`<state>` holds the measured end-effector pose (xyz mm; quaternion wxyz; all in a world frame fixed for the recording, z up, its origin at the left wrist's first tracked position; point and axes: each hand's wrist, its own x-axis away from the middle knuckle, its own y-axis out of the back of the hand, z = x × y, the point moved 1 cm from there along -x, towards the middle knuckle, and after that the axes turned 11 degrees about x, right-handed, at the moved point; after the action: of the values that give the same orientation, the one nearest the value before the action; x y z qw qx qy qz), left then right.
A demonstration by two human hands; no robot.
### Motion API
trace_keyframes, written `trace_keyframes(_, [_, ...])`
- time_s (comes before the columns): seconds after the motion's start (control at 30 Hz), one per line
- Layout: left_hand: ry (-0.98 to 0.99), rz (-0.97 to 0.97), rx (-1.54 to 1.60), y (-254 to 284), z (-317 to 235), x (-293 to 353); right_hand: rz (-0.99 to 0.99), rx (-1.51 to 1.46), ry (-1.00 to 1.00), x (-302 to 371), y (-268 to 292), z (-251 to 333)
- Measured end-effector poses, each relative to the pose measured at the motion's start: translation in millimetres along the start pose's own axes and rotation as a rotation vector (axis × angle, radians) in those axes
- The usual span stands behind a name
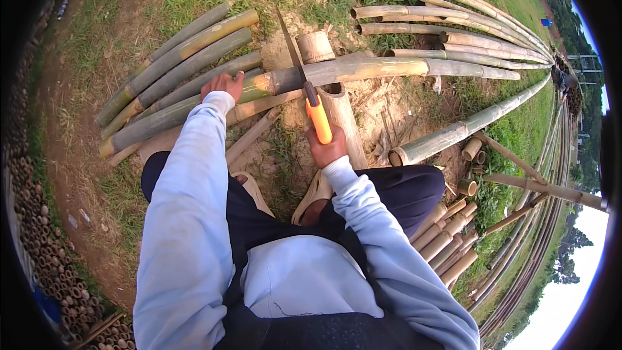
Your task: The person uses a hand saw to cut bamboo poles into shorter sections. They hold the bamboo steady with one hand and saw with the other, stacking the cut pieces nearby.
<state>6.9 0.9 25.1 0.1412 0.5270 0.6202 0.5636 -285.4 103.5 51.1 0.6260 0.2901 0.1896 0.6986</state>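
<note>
A long bamboo pole (382, 68) lies crosswise in front of me, over shorter upright or tilted bamboo pieces. My left hand (223, 85) is closed over the pole's left part, its thumb raised. In my right hand (327, 149) is the orange handle of a hand saw (317, 115). The dark blade runs up and away across the pole, to the right of my left hand. Whether its teeth are inside a cut is too small to tell. Under the pole, by the saw, stands a hollow bamboo support (345, 120), with a bamboo stump (315, 46) just beyond.
Cut bamboo lengths (188, 45) lie at the left. Several long poles (453, 19) spread at the far right, and one thick pole (447, 139) lies nearer. Short pieces (447, 240) are heaped by my right knee, below a bamboo frame (544, 188). Stacked bamboo (55, 253) fills the left edge.
</note>
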Motion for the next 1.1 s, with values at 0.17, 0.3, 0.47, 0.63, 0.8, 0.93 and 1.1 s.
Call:
trace_keyframes(0.17, [0.021, -0.094, 0.077, -3.2, 17.7, -5.7, 0.078, -0.101, -0.052, 78.7, 49.3, 4.5])
trace_keyframes(0.3, [0.058, -0.039, 0.046, 0.8, 12.0, -3.1, 0.108, -0.092, -0.154, 186.9, 108.9, 22.6])
trace_keyframes(0.47, [0.036, 0.004, 0.071, -3.6, 9.6, -7.6, -0.028, -0.048, 0.046, 66.2, 30.8, -12.8])
trace_keyframes(0.63, [0.04, -0.049, 0.084, -11.4, 17.5, -17.1, -0.01, 0.009, 0.09, 5.3, 0.7, 4.3])
trace_keyframes(0.8, [0.084, 0.026, 0.103, -11.7, 23.4, -13.4, 0.117, -0.026, -0.129, 139.0, 83.9, 14.7])
trace_keyframes(0.93, [0.041, -0.017, 0.069, -11.5, 20.1, -12.5, 0.039, -0.072, -0.078, 126.1, 64.5, 1.5])
trace_keyframes(1.1, [0.014, -0.021, 0.082, -6.1, 9.4, -11.1, 0.037, 0.028, 0.094, 0.2, -11.4, -11.2])
